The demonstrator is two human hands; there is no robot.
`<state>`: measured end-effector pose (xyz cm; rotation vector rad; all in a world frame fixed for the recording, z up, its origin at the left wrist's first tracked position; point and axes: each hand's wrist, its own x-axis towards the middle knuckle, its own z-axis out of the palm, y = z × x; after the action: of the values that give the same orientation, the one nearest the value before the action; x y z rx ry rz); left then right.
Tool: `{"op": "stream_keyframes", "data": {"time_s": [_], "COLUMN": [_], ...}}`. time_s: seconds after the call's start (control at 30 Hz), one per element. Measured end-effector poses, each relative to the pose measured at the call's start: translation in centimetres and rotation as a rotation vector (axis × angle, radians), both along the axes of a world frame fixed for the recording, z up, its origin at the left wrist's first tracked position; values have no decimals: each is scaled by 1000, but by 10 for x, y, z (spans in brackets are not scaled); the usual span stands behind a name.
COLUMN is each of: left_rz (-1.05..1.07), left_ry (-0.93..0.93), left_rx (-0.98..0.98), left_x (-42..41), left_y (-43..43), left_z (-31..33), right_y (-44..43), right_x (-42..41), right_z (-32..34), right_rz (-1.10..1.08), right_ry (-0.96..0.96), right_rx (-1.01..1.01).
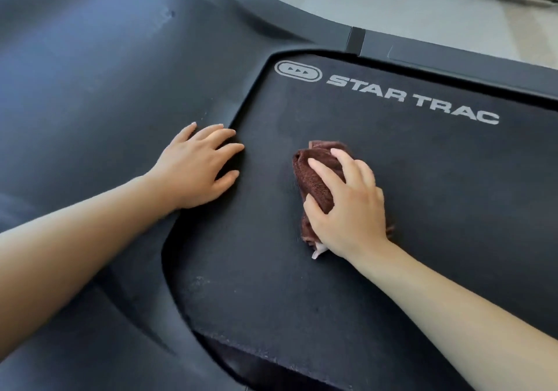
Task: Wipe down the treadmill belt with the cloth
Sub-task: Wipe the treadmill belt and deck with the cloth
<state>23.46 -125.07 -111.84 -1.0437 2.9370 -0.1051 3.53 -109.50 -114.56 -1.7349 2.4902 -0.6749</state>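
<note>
Cloth (315, 179) half hidden under right hand (350, 206), fingers gripping it; left hand (196, 167) flat, fingers spread.

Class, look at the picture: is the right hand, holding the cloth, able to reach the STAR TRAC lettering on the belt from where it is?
Probably yes. The right hand presses the cloth on the belt, and only bare belt lies between it and the lettering.

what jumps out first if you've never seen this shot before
The right hand pressing a bunched brown cloth onto the black treadmill belt, mid-frame. Above it, the white STAR TRAC logo stands out, while the left hand rests flat at the belt's left edge.
</note>
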Motion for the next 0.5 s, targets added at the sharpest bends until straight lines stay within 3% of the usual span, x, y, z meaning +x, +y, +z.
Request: {"op": "stream_keyframes", "data": {"time_s": [0.5], "left_rz": [5], "left_ry": [41], "left_rx": [-25], "left_x": [20], "left_y": [2], "left_z": [1], "right_y": [-178], "right_x": [24], "right_z": [0], "right_rz": [-82], "right_ry": [26], "right_rx": [86]}}
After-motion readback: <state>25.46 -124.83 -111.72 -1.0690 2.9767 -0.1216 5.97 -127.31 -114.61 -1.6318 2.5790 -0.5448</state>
